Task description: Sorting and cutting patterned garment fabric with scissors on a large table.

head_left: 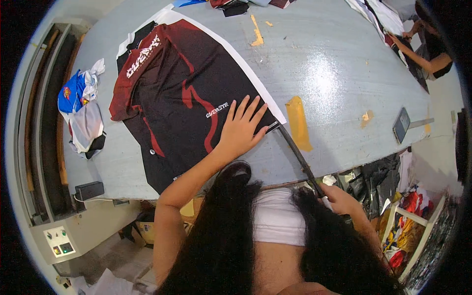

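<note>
Head view: black jersey (169,81), maroon shoulders, wavy red streaks, lies flat on the grey surface (339,118). Left hand (243,125) presses it, fingers spread; right hand (340,199) grips a dark strip (299,158).

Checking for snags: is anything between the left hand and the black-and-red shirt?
Nothing visible: the left hand lies flat on the shirt. The dark strip in the right hand lies to the side, not between them.
</note>
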### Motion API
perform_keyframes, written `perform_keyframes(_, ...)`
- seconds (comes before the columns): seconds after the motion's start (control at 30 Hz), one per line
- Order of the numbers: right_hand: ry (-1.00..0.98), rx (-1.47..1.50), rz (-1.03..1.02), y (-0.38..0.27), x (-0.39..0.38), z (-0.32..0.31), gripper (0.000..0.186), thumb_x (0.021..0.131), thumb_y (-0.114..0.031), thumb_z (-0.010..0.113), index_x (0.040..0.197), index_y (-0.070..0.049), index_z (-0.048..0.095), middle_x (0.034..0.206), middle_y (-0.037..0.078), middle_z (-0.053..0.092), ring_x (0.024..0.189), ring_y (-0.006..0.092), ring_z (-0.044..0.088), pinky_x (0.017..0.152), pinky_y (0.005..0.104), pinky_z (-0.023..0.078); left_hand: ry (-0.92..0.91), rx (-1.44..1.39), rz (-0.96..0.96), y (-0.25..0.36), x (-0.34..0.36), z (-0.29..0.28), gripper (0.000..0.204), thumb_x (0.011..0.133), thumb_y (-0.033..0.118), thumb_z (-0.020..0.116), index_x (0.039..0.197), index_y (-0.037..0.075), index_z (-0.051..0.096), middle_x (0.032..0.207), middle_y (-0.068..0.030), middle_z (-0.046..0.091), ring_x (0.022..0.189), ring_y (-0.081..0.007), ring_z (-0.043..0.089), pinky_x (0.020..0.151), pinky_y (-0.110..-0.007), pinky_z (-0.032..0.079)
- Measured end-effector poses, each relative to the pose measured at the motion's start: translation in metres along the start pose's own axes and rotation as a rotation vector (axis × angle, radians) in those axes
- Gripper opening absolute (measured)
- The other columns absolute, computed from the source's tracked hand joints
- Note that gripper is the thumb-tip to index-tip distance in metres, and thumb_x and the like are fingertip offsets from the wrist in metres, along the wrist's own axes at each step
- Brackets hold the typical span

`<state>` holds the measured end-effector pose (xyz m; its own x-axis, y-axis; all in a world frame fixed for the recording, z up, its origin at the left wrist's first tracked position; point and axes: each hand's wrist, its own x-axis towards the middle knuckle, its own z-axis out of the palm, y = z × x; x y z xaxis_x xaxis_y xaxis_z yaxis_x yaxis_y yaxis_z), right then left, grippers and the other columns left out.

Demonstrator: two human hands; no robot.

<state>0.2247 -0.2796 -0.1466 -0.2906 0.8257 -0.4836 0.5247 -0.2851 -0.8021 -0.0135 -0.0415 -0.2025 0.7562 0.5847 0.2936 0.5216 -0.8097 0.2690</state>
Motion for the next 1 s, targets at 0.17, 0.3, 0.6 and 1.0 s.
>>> perform_keyframes(0.17, 0.009, 0.013, 0.155, -0.016, 0.016, 0.007, 0.041, 0.084, -0.035, 0.056, 0.101, 0.001, 0.048, 0.085, 0.021, 0.058, 0.077, 0.0301, 0.056, 0.070, 0.0371, 0.043, 0.029, 0.021, -0.060, 0.003, -0.002, 0.002, 0.058, 0.080, 0.038, 0.056, 0.130, 0.011, 0.041, 0.135, -0.0137, 0.036, 0.126, -0.0343, 0.029, 0.104, -0.050, 0.019)
perform_keyframes(0.3, 0.058, 0.037, 0.215, -0.022, 0.019, 0.015, 0.045, 0.083, -0.038, 0.058, 0.103, 0.001, 0.048, 0.085, 0.020, 0.058, 0.076, 0.0290, 0.056, 0.070, 0.0362, 0.042, 0.056, 0.001, -0.078, 0.000, -0.004, 0.000, 0.061, 0.079, 0.039, 0.057, 0.129, 0.008, 0.040, 0.135, -0.0139, 0.035, 0.126, -0.0342, 0.028, 0.104, -0.051, 0.018)
perform_keyframes(0.6, 0.122, 0.022, 0.276, -0.032, 0.020, 0.019, 0.046, 0.082, -0.039, 0.059, 0.101, 0.002, 0.052, 0.082, 0.021, 0.059, 0.073, 0.0295, 0.056, 0.068, 0.0370, 0.043, 0.054, -0.002, -0.103, -0.004, -0.007, 0.005, 0.071, 0.077, 0.046, 0.057, 0.130, 0.002, 0.037, 0.136, -0.0151, 0.034, 0.127, -0.0340, 0.027, 0.104, -0.053, 0.016)
perform_keyframes(1.0, 0.007, -0.121, 0.316, -0.045, 0.032, 0.004, 0.057, 0.084, -0.048, 0.051, 0.101, 0.006, 0.048, 0.088, 0.026, 0.058, 0.085, 0.0385, 0.057, 0.076, 0.0407, 0.042, 0.046, 0.016, -0.167, -0.005, -0.008, 0.005, 0.084, 0.075, 0.055, 0.055, 0.130, -0.005, 0.032, 0.137, -0.0189, 0.032, 0.130, -0.0326, 0.023, 0.105, -0.052, 0.012)
